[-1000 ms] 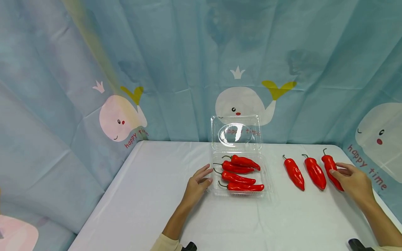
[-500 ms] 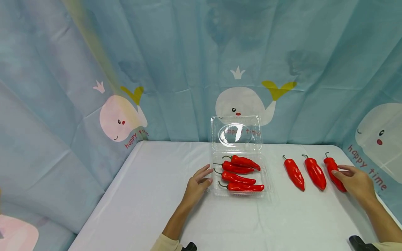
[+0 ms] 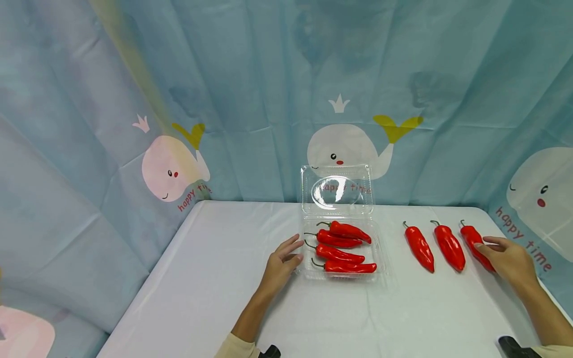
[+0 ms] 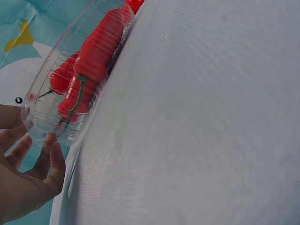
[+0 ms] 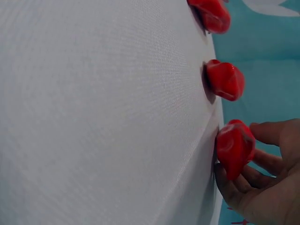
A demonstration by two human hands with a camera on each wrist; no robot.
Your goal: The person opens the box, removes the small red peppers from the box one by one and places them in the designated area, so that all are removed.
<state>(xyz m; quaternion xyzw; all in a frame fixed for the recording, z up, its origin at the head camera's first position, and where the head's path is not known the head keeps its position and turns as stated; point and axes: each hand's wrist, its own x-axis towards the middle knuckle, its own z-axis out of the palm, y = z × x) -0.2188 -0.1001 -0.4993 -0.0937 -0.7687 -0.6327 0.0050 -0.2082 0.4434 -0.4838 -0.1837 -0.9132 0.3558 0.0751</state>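
My right hand (image 3: 512, 261) holds the rightmost red pepper (image 3: 473, 243) from its right side, near the table's right edge. In the right wrist view the thumb is at one side of this pepper (image 5: 236, 146) and the fingers curve round the other. My left hand (image 3: 278, 268) stays beside the left end of a clear plastic clamshell box (image 3: 309, 274), its relaxed fingertips right at the wall. Several red peppers (image 3: 337, 253) lie crosswise in the box, stems to the left. Its transparent lid (image 3: 309, 199) stands raised at the back.
Two more red peppers, a middle one (image 3: 449, 247) and a left one (image 3: 419, 247), lie between the box and my right hand, stems pointing away. A white cloth covers the table (image 3: 215, 278). A blue curtain (image 3: 250, 99) with printed whales hangs behind it.
The rightmost pepper has shifted slightly toward me and turned, so it now slants like its neighbours. My right hand moved with it. My left hand and the box have not moved.
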